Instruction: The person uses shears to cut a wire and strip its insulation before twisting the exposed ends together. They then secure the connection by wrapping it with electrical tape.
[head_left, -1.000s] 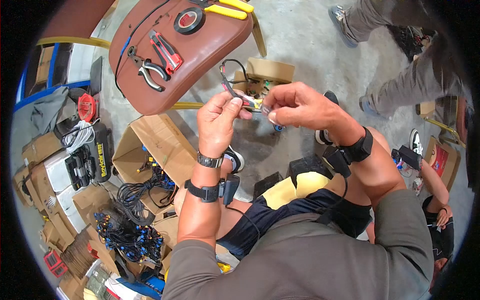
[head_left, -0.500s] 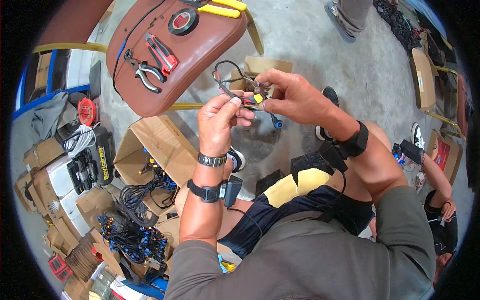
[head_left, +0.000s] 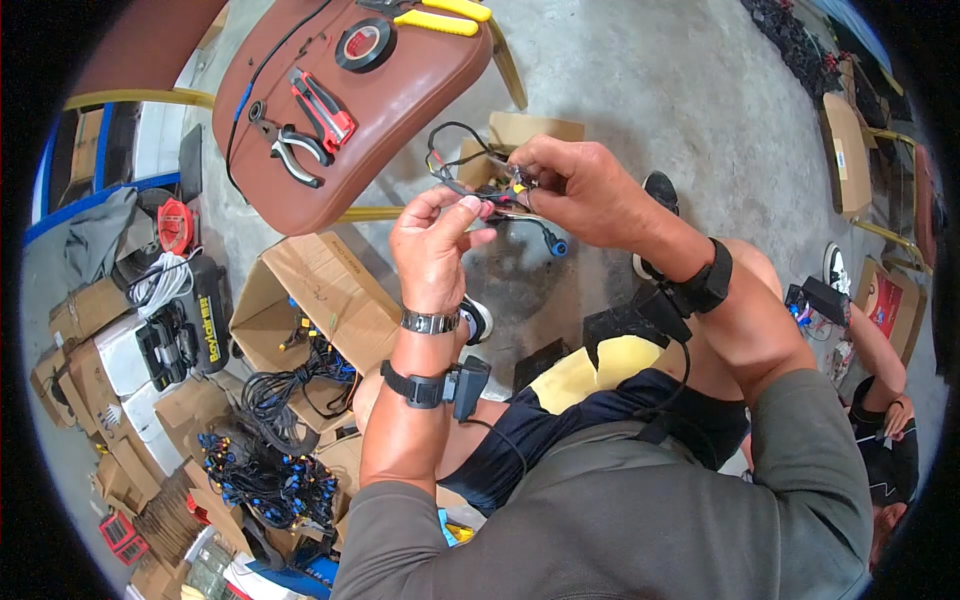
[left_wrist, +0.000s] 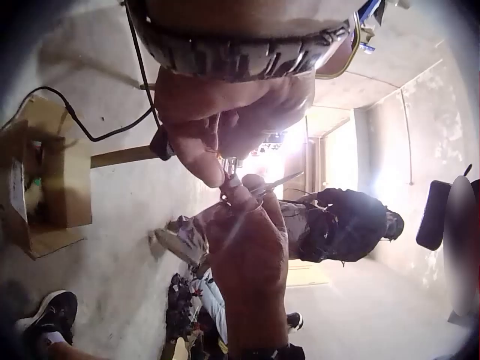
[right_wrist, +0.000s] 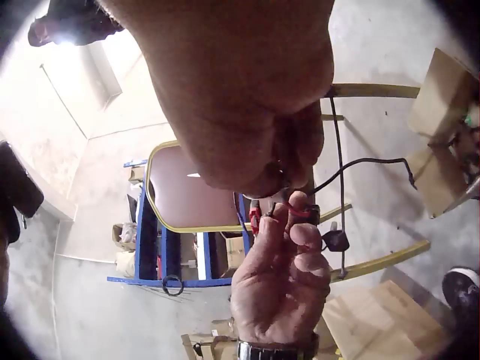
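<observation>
In the head view, my left hand [head_left: 437,245] pinches a black-sheathed cable [head_left: 452,186] between thumb and fingers. The cable loops up and away beyond the fingertips. Close against it, my right hand [head_left: 590,195] has thumb and index finger curled together beside a small yellow piece [head_left: 518,187]. A slim pointed metal tool [left_wrist: 285,182] sticks out from the right fingers in the left wrist view. Below the hands hangs a blue-ended connector [head_left: 556,246] on a short black lead. Thin red wire [right_wrist: 298,213] shows at the left fingertips in the right wrist view.
A brown chair seat [head_left: 400,110] ahead carries pliers [head_left: 292,150], a red cutter [head_left: 325,110], black tape [head_left: 364,45] and a yellow-handled tool [head_left: 437,20]. Cartons [head_left: 330,290] and bundled cables [head_left: 265,475] lie at left. A small box [head_left: 537,130] stands beyond the hands.
The right fingers have shifted slightly at the yellow piece, and the blue-ended connector has come into fuller view. The left hand keeps its pinch. A person standing at upper right has left the head view.
</observation>
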